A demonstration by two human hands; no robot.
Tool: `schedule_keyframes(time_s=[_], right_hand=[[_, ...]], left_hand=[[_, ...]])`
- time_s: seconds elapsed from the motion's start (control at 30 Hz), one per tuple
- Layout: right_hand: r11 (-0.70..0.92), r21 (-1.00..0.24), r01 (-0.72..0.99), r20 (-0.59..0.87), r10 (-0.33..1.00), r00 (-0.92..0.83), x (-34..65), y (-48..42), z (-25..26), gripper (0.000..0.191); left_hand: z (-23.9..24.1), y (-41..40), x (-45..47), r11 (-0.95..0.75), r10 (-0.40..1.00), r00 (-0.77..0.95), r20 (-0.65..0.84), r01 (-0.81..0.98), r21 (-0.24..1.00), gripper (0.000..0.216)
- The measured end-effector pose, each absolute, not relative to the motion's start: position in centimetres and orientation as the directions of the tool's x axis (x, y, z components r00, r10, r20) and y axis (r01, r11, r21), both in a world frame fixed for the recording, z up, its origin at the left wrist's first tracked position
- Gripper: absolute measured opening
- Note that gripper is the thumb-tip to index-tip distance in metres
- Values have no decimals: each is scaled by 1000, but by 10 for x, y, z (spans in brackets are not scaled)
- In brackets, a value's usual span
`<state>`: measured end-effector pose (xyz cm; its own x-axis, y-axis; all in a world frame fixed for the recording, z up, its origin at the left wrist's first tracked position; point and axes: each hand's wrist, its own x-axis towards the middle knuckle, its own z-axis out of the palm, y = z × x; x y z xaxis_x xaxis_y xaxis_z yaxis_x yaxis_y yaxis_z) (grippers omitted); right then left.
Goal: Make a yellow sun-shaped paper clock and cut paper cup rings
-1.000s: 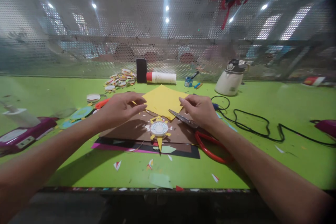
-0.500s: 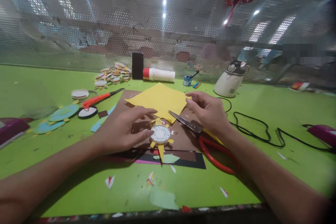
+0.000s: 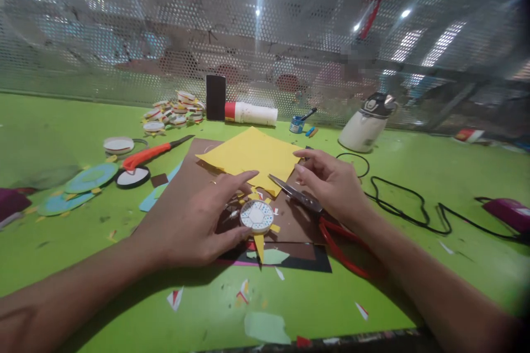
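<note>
A paper turtle (image 3: pixel 256 216) with a round, blue-dotted white shell and yellow limbs lies on brown card (image 3: pixel 182 187). My left hand (image 3: pixel 199 215) curves around its left side, fingers apart; the thumb tip is at the shell's lower edge, seemingly touching it. Beyond lies a yellow paper sheet (image 3: pixel 252 154), one corner pointing away from me. At its right corner is my right hand (image 3: pixel 331 179), thumb and index finger apart, with no grip visible. Red-handled scissors (image 3: pixel 302 198) lie half under that hand and forearm, blades pointing at the yellow sheet.
At left are an orange utility knife (image 3: pixel 149 154), tape rolls (image 3: pixel 118 145) and blue paper discs (image 3: pixel 91 177). Behind stand a pile of small turtles (image 3: pixel 178 110), a phone (image 3: pixel 216 98), a white tube (image 3: pixel 254 115) and a kettle (image 3: pixel 364 124). A black cord (image 3: pixel 397 207) winds at right.
The view has shifted slightly. My left hand has spread a little around the turtle, which sits slightly further right in view. The right hand stays by the yellow sheet's corner.
</note>
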<state>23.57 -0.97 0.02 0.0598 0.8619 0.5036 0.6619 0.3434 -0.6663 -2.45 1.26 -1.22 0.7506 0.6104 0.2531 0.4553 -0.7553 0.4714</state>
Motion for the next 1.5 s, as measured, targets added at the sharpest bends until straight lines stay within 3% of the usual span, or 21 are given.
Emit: schedule_keyframes(time_s=[0.33, 0.77, 0.97, 1.2, 1.5], right_hand=[[362, -569, 738, 479, 876, -60, 218, -26, 7, 24], [333, -551, 765, 491, 871, -26, 220, -23, 5, 23], [330, -542, 773, 494, 869, -25, 222, -21, 3, 23], [334, -527, 781, 506, 862, -26, 226, -20, 1, 23], [340, -551, 762, 509, 860, -16, 221, -21, 2, 22]], left_hand=[[-14, 11, -21, -755, 622, 753, 215, 503, 422, 75], [-11, 8, -21, -746, 637, 733, 237, 511, 427, 73], [-12, 13, -21, -722, 666, 666, 335, 464, 513, 60], [-15, 23, -26, -712, 702, 488, 519, 500, 492, 42], [-7, 14, -21, -756, 639, 692, 337, 482, 444, 52]])
